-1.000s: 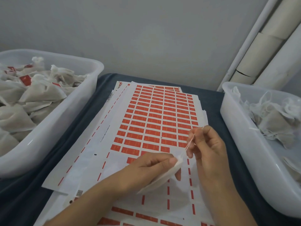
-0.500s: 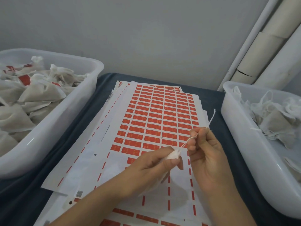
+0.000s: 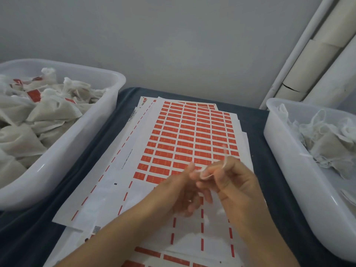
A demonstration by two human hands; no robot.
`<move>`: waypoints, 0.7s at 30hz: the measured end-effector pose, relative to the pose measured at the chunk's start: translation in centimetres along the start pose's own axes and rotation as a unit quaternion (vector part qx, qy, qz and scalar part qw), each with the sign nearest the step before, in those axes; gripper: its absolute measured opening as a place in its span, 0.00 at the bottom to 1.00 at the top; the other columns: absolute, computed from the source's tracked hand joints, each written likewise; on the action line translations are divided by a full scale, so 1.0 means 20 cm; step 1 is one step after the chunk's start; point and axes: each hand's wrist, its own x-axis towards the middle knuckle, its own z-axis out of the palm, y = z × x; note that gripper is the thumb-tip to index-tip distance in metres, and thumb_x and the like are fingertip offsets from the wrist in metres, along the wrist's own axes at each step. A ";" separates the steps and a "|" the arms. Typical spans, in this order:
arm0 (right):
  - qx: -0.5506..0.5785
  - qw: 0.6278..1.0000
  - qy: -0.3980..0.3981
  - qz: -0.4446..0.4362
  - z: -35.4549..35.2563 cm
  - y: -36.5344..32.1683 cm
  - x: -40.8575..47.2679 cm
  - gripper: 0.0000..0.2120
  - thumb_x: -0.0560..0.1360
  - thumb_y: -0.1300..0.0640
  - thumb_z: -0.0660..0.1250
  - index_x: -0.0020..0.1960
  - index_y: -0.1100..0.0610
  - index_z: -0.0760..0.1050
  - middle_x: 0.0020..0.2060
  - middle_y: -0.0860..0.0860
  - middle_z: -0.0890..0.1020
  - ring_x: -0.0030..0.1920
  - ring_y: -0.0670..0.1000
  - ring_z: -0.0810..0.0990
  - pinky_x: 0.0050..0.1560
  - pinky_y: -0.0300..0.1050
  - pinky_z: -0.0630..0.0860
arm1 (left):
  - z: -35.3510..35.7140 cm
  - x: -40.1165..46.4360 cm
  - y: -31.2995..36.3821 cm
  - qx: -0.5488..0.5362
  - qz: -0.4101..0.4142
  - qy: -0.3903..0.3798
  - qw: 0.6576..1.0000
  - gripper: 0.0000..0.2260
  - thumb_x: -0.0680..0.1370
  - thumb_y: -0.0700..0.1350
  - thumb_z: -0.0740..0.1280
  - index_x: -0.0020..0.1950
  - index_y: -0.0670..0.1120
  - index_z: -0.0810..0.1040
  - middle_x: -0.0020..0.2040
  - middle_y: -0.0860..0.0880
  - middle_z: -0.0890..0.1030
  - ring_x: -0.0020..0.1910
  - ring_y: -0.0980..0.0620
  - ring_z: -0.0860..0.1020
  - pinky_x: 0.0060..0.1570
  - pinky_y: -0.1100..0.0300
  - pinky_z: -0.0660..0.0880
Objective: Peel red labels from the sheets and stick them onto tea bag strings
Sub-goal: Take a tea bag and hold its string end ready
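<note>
both hands meet above the label sheets (image 3: pixel 185 135) on the dark surface (image 3: pixel 107 151). the right hand (image 3: pixel 237 182) pinches a white string (image 3: pixel 225 160) between thumb and forefinger, one end sticking up past the knuckles. the left hand (image 3: pixel 183 191) has its fingers loosely curled beside it, fingertips at the string's loop; blur hides whether it grips. red labels (image 3: pixel 192 130) fill the sheet's far half. a left tub (image 3: pixel 81 149) holds labelled bags, a right tub (image 3: pixel 285 162) unlabelled ones.
</note>
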 end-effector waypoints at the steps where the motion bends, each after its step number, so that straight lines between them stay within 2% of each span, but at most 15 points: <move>1: -0.013 1.000 -0.027 0.006 0.02 0.01 0.00 0.10 0.71 0.49 0.67 0.43 0.56 0.78 0.40 0.50 0.85 0.43 0.53 0.85 0.41 0.40 0.80 | -0.02 0.00 0.01 -0.044 0.001 0.004 0.999 0.22 0.73 0.64 0.54 0.33 0.55 0.81 0.29 0.51 0.77 0.25 0.58 0.71 0.28 0.67 0.68; 5: -0.026 0.996 -0.079 0.038 0.03 0.02 0.00 0.04 0.72 0.52 0.68 0.42 0.47 0.81 0.41 0.47 0.85 0.44 0.51 0.84 0.44 0.38 0.79 | -0.10 -0.01 0.01 -0.142 0.022 0.036 0.989 0.13 0.72 0.58 0.61 0.43 0.54 0.84 0.36 0.52 0.82 0.30 0.56 0.79 0.29 0.69 0.72; 8: -0.051 0.994 -0.077 0.058 0.02 0.03 0.00 0.05 0.71 0.55 0.66 0.42 0.49 0.82 0.40 0.47 0.85 0.44 0.49 0.84 0.43 0.34 0.78 | -0.15 -0.01 0.01 -0.283 0.009 0.044 0.958 0.13 0.70 0.51 0.66 0.48 0.46 0.84 0.31 0.48 0.76 0.23 0.55 0.71 0.21 0.68 0.68; 10: -0.078 0.995 -0.010 0.057 0.01 0.04 0.01 0.05 0.70 0.54 0.66 0.41 0.52 0.80 0.38 0.47 0.85 0.41 0.47 0.84 0.41 0.29 0.76 | -0.17 -0.02 0.03 -0.350 -0.003 0.046 0.935 0.14 0.70 0.48 0.66 0.50 0.43 0.83 0.27 0.49 0.72 0.22 0.57 0.66 0.19 0.68 0.64; 12: -0.112 0.989 0.085 0.052 0.00 0.07 0.02 0.06 0.68 0.50 0.65 0.41 0.52 0.78 0.38 0.43 0.85 0.42 0.43 0.83 0.39 0.24 0.73 | -0.17 -0.02 0.05 -0.286 -0.025 0.045 0.957 0.10 0.72 0.49 0.64 0.40 0.44 0.81 0.26 0.49 0.69 0.22 0.57 0.65 0.20 0.69 0.63; 14: -0.165 0.976 0.136 0.037 0.00 0.09 0.03 0.07 0.67 0.48 0.65 0.41 0.50 0.77 0.41 0.37 0.83 0.46 0.38 0.80 0.40 0.21 0.71 | -0.14 -0.02 0.04 -0.164 -0.054 0.034 0.984 0.18 0.77 0.51 0.60 0.29 0.47 0.76 0.25 0.51 0.68 0.22 0.57 0.64 0.21 0.69 0.62; 16: -0.204 0.971 0.118 0.024 0.02 0.12 0.02 0.06 0.69 0.45 0.63 0.40 0.45 0.76 0.47 0.33 0.80 0.53 0.35 0.77 0.44 0.22 0.71 | -0.10 0.00 0.03 -0.061 -0.092 0.021 0.994 0.22 0.79 0.49 0.57 0.25 0.49 0.71 0.24 0.52 0.68 0.21 0.57 0.63 0.21 0.69 0.62; 18: -0.206 0.977 0.054 0.022 0.05 0.14 0.00 0.06 0.72 0.45 0.60 0.41 0.43 0.74 0.50 0.33 0.80 0.55 0.36 0.77 0.48 0.27 0.74 | -0.08 0.03 0.03 -0.004 -0.134 -0.012 0.991 0.23 0.80 0.47 0.54 0.24 0.49 0.69 0.22 0.53 0.67 0.20 0.58 0.63 0.21 0.70 0.61; 19: -0.204 0.978 0.026 0.022 0.05 0.15 -0.01 0.06 0.74 0.46 0.58 0.42 0.44 0.72 0.49 0.34 0.81 0.54 0.38 0.78 0.49 0.32 0.76 | -0.08 0.04 0.05 0.009 -0.164 -0.030 0.986 0.23 0.79 0.46 0.54 0.23 0.48 0.69 0.21 0.53 0.66 0.19 0.58 0.63 0.21 0.70 0.61; 21: -0.214 0.976 0.014 0.024 0.06 0.17 -0.02 0.06 0.74 0.46 0.57 0.43 0.46 0.70 0.43 0.37 0.81 0.47 0.42 0.81 0.45 0.36 0.78 | -0.09 0.04 0.06 0.037 -0.199 -0.054 0.978 0.21 0.78 0.44 0.57 0.24 0.48 0.71 0.20 0.53 0.67 0.18 0.58 0.64 0.21 0.70 0.61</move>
